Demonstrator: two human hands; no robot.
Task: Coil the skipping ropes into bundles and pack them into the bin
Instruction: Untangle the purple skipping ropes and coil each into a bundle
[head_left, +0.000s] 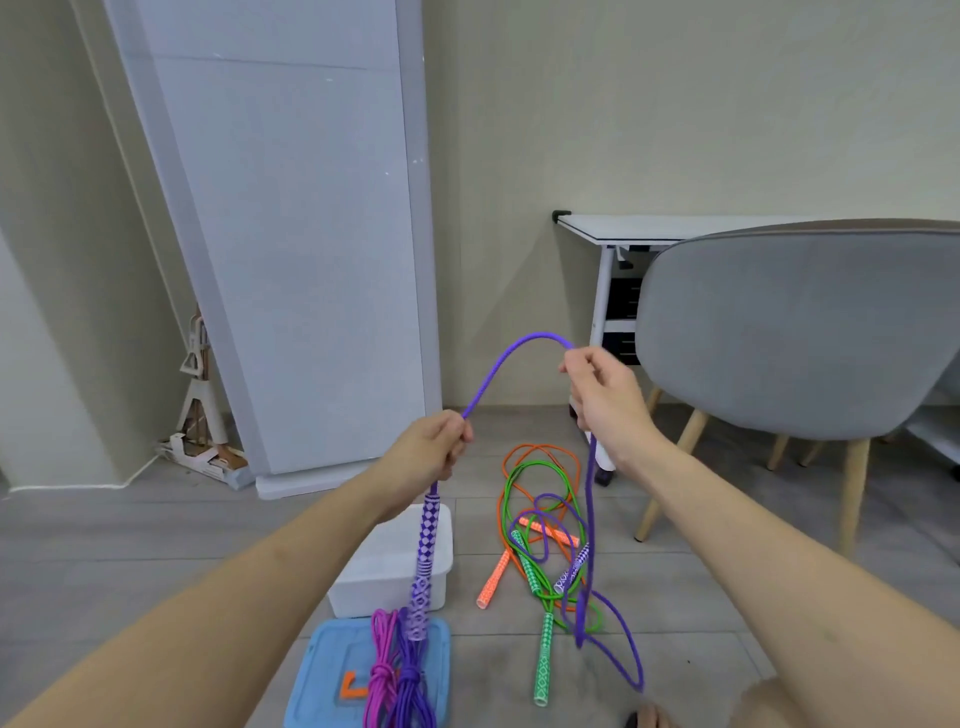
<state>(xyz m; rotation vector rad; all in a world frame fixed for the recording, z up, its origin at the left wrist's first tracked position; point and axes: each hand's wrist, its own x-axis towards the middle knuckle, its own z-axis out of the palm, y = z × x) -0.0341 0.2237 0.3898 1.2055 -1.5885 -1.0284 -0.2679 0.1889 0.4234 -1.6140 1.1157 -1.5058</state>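
Purple cord (498, 364) is pinched in both our hands: the left hand (431, 447) curls round it just above a dangling handle (428, 551), the right hand (602, 395) lifts an arc. Two knotted bundles (397, 675) lie on the blue lid (322, 670); the white bin (389, 566) looks empty, though we see little of its inside. Orange and green ropes (535, 483) wait loose. A chair (789, 332) crowds our right; leftward the floor lies open.

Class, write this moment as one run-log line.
stage: coiling | left hand: grips purple rope above handle | right hand: pinches rope, arch between hands | bundles: two on blue lid | white bin: contents unclear
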